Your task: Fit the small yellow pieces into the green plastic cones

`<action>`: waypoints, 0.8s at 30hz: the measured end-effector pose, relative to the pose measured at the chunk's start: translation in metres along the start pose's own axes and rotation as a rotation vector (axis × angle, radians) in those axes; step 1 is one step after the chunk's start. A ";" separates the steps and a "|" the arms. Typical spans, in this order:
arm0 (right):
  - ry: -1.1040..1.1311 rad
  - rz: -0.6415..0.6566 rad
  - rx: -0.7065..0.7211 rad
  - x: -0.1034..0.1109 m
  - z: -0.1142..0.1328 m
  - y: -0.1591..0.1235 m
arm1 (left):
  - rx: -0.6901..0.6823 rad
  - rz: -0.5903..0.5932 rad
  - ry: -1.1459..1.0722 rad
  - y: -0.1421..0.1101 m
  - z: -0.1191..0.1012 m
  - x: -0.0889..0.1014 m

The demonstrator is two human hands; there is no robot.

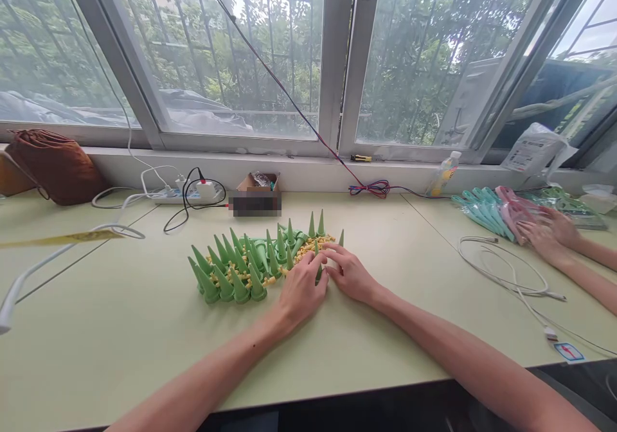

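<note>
Several green plastic cones (224,284) with round bases stand close together on the pale table, small yellow plastic pieces (313,245) scattered among them. At the right end of the group my left hand (303,288) curls its fingers around a green cone (317,271), whose tip shows between my two hands. My right hand (353,276) meets it from the other side, fingers bent and fingertips pressed together by the cone's upper part. Whatever is between those right fingertips is hidden or too small to name. Another upright cone (342,238) stands just behind my right hand.
A power strip (186,194) with cables, a small cardboard box (260,181) and a bottle (443,175) line the window side. At right, another person's hands (549,233) touch bagged pink and teal items (515,213). A white cable (506,278) lies coiled nearby.
</note>
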State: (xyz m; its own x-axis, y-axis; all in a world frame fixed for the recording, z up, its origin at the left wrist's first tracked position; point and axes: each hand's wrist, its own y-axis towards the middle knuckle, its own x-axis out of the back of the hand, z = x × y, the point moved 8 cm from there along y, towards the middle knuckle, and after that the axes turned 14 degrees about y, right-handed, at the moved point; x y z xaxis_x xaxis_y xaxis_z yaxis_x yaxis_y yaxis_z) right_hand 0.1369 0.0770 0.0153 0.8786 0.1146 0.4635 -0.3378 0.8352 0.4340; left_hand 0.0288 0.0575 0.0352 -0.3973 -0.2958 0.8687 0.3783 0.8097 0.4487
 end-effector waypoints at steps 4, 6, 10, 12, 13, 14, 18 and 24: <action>-0.087 0.053 -0.061 -0.004 -0.005 0.000 | -0.019 0.070 0.079 -0.001 -0.001 -0.006; -0.113 0.082 -0.050 -0.006 -0.005 0.000 | -0.033 0.082 0.103 -0.001 -0.003 -0.006; -0.123 0.099 -0.030 -0.008 -0.004 0.000 | -0.055 0.091 0.128 0.000 -0.005 -0.007; -0.124 0.096 -0.037 -0.008 -0.003 0.000 | -0.056 0.098 0.136 0.000 -0.005 -0.008; -0.123 0.093 -0.039 -0.008 -0.003 0.001 | -0.052 0.101 0.137 0.000 -0.005 -0.009; -0.121 0.088 -0.041 -0.007 -0.002 0.001 | -0.048 0.106 0.135 -0.001 -0.004 -0.009; -0.094 0.064 -0.025 -0.005 0.001 0.000 | -0.030 0.125 0.121 -0.002 -0.002 -0.008; -0.049 0.035 0.003 -0.003 0.001 0.000 | -0.025 0.142 0.105 -0.003 -0.003 -0.007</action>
State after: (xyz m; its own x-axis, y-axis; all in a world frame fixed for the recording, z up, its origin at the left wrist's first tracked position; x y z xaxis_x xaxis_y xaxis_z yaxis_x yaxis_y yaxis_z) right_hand 0.1335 0.0761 0.0149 0.8488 0.1170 0.5155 -0.3689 0.8296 0.4190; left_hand 0.0332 0.0562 0.0282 -0.2498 -0.2318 0.9401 0.4453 0.8347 0.3241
